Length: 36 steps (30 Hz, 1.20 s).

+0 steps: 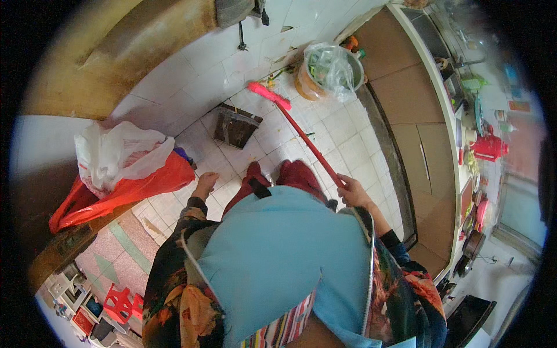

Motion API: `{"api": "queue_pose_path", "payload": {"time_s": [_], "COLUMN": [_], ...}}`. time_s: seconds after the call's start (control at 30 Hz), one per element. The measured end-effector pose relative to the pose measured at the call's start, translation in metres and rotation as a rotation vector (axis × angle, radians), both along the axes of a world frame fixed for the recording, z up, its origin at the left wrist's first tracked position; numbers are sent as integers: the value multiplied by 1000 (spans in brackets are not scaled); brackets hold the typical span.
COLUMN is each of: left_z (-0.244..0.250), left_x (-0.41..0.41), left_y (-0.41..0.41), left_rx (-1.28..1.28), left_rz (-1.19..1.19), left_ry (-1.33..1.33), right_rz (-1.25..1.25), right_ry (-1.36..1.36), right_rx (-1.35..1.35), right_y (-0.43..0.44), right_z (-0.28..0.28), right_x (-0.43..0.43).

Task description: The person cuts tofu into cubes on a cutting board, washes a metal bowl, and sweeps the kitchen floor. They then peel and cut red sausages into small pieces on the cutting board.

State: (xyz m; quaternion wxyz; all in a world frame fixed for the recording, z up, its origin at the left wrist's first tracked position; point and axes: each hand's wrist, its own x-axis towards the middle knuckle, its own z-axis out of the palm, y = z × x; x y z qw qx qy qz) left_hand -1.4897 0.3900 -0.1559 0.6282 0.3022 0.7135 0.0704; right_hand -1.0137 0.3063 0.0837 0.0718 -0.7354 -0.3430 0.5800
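Note:
My right hand (353,191) grips the upper end of a broom's red handle (311,145). Its pink head (270,95) rests on the tiled floor near the wall. Bits of green and yellow plant scraps (275,79) lie just beyond the head, and a few more scraps (308,135) lie beside the handle. To the left of the head is a dark dustpan-like scoop (237,127) on the floor, close to the wall. My left hand (205,185) hangs at my side with fingers loosely curled and nothing visible in it. It is nearest to a red plastic bag.
A bin (308,85) lined with a clear plastic bag stands ahead, by brown cabinets (391,78). On my left are the red plastic bag (148,185) and a white plastic bag (124,152). A cluttered counter (463,191) runs along my right. Red stools (117,302) stand behind left.

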Motion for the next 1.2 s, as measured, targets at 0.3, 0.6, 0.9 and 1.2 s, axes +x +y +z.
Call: {"api": "queue_pose_path", "payload": {"time_s": [0.3, 0.6, 0.9, 1.2], "left_z": [-58, -124, -110, -18], "left_x": [-108, -89, -110, -52], "left_y": [-33, -49, -144, -230], "left_rx": [480, 686, 846, 326], "left_rz": [-760, -973, -863, -527], "left_ry": [422, 370, 74, 409], "right_rz": [218, 389, 570, 477], "right_ry": [-182, -418, -646, -446], "right_rx": [320, 176, 432, 340], "right_y": [11, 66, 163, 164], "right_z": [-9, -22, -85, -185], "right_x": [-27, -14, 92, 206]}}
